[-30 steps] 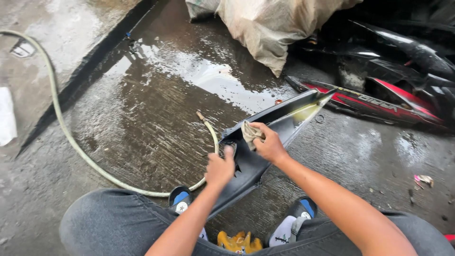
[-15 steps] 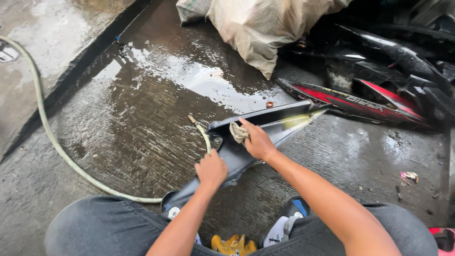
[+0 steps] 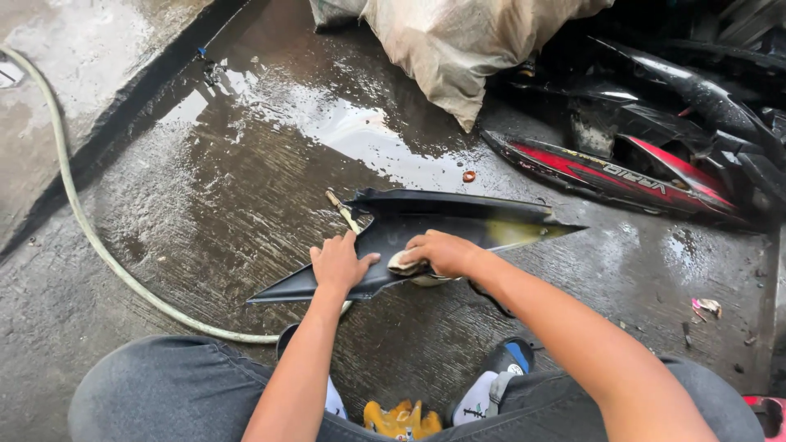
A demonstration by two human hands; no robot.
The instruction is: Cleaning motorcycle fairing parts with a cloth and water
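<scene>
At the far left a pale hose (image 3: 78,221) curves across the wet concrete floor (image 3: 205,188); its upper end runs out of the picture and its lower end disappears behind the person's grey trouser leg and the black panel. The left hand (image 3: 340,263) lies flat on the lower, narrow end of a long black plastic panel (image 3: 442,223), fingers spread and closing on nothing. The panel lies on the floor in front of the knees, its pointed tip stretching right, with a yellowish patch near that tip. The right hand (image 3: 442,252) presses down on the panel's middle, its fingers curled over a small pale cloth (image 3: 405,263), most of which is hidden under the palm. Below, something yellow (image 3: 401,419) sits between the feet, cut off by the lower edge and hard to identify. Behind, a bulky tan sack (image 3: 458,49) is cropped at the top. To the right, red-and-black body panels (image 3: 622,172) lie in shadow, overlapping, their shapes hard to separate.
</scene>
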